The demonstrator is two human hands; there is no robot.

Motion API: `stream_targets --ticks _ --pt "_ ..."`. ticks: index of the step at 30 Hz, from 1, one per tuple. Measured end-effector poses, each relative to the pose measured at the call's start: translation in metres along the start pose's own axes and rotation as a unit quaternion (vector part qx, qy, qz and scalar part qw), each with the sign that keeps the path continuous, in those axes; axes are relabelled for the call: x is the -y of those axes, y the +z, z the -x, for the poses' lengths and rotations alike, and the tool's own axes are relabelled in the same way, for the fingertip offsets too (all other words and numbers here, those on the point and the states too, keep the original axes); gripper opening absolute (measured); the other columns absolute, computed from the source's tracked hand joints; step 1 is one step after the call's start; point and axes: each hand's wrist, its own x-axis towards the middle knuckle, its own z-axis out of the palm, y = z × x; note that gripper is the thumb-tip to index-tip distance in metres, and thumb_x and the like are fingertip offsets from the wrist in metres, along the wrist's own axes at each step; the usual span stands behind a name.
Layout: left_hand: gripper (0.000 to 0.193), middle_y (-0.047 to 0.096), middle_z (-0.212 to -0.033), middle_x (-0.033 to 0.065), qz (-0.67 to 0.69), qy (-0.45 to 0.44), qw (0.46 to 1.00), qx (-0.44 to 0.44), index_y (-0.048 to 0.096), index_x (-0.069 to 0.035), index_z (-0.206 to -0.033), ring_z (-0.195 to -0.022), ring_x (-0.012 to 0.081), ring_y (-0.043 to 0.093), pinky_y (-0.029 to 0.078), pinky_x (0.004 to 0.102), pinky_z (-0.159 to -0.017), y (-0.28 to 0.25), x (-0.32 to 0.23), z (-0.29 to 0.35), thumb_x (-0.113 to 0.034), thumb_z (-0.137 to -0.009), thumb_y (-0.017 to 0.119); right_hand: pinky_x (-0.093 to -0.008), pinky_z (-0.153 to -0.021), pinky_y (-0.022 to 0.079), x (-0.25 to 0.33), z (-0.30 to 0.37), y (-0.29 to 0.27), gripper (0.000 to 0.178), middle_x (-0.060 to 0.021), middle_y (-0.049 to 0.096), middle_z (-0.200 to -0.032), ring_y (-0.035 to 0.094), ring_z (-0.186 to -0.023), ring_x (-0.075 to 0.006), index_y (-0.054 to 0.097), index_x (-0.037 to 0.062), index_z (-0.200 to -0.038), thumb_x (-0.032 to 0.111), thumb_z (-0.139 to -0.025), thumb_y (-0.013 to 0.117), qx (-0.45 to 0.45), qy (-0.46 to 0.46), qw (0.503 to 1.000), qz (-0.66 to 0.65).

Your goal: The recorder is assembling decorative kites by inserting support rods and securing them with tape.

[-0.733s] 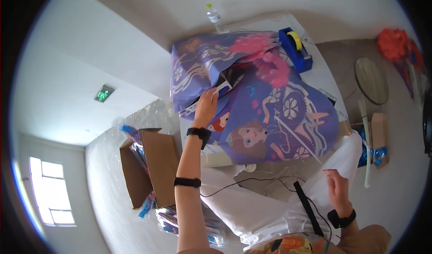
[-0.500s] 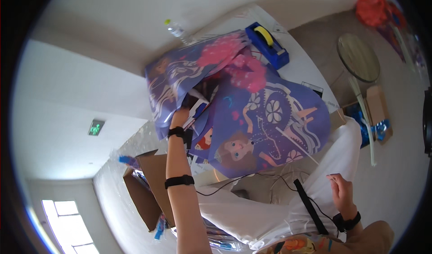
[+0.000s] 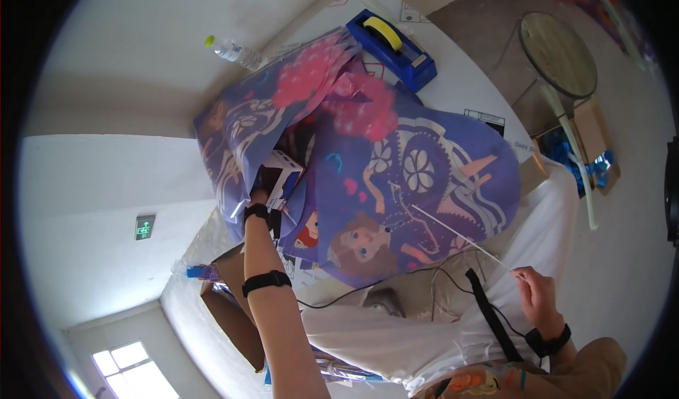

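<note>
Now that your right hand (image 3: 537,301) is at the near end of the stick (image 3: 463,238), there's no gap there like in the earlier frames: its fingertips look clamped on that end, and the far end lies over the sheet (image 3: 396,187). Your left hand (image 3: 259,196) is further into the sheet's fold than in the first frame, and the box (image 3: 284,172) inside shows more of its white and blue sides. Can't tell if those left fingers are apart or gripping, since they're mostly in shadow and behind stuff, but the hand is right up against the box. Your view also swings round a bit, so the whole table (image 3: 460,73) sits tilted and further left.

Head count: one stick, one box in the fold, one purple printed sheet on top (layers bunch up at its back edge, too tangled for me to count). One blue tape dispenser (image 3: 400,56) with one yellow roll, on the table past the sheet. One bottle (image 3: 237,52) at the sheet's far left, one round stool (image 3: 559,54) off to the right. Two brown cartons, one by your left forearm (image 3: 272,321), the other near the stool. Three black bands: two on your left arm, one on your right wrist.
</note>
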Motion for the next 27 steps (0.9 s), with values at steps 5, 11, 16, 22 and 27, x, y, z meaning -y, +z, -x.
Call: stream_targets --ticks 5,11,16,22,27 --pt "0.045 0.060 -0.123 0.0250 -0.013 -0.019 0.999 0.023 0.063 -0.004 -0.119 -0.117 0.0381 0.056 0.046 0.0459 -0.095 -0.014 -0.009 0.044 -0.038 -0.093 0.047 -0.0366 -0.054 0.048 0.002 0.001 0.001 0.009 -0.0155 0.063 -0.076 0.062 -0.062 -0.0328 0.060 0.0017 -0.098 0.001 -0.090 0.056 0.003 -0.009 1.000 0.005" --pt "0.053 0.056 -0.130 0.0259 0.015 -0.044 0.999 0.025 0.058 -0.004 -0.125 -0.124 0.0398 0.051 0.042 0.0446 -0.101 -0.047 -0.036 0.080 -0.044 -0.094 0.046 -0.0362 -0.055 0.048 0.006 0.007 0.000 0.008 -0.0155 0.064 -0.077 0.062 -0.062 -0.0328 0.060 0.0021 -0.098 0.003 -0.091 0.057 -0.011 -0.005 1.000 0.010" --pt "0.066 0.046 -0.141 0.0267 0.200 0.005 0.960 -0.195 0.048 -0.005 -0.135 -0.131 0.0432 0.042 0.036 0.0423 -0.107 -0.036 -0.050 0.085 -0.055 -0.092 0.046 -0.0359 -0.055 0.049 0.006 0.009 0.000 0.007 -0.0152 0.065 -0.078 0.063 -0.063 -0.0331 0.061 0.0027 -0.098 0.004 -0.092 0.057 -0.018 -0.016 1.000 0.017" --pt "0.058 0.046 -0.143 0.0225 0.217 0.000 0.949 -0.230 0.048 -0.002 -0.137 -0.133 0.0379 0.043 0.031 0.0395 -0.113 -0.026 -0.051 0.080 -0.042 -0.096 0.043 -0.0363 -0.055 0.049 0.005 0.008 -0.001 0.006 -0.0147 0.066 -0.078 0.063 -0.064 -0.0335 0.061 0.0030 -0.096 0.003 -0.091 0.058 -0.015 -0.003 1.000 0.022" --pt "0.056 0.046 -0.143 0.0227 0.150 -0.006 0.975 -0.164 0.049 -0.002 -0.137 -0.133 0.0380 0.043 0.031 0.0401 -0.113 -0.032 -0.055 0.084 -0.040 -0.096 0.042 -0.0364 -0.055 0.050 0.000 0.011 -0.001 0.006 -0.0143 0.066 -0.079 0.063 -0.064 -0.0333 0.061 0.0028 -0.095 0.002 -0.090 0.059 -0.025 -0.007 0.999 0.023"
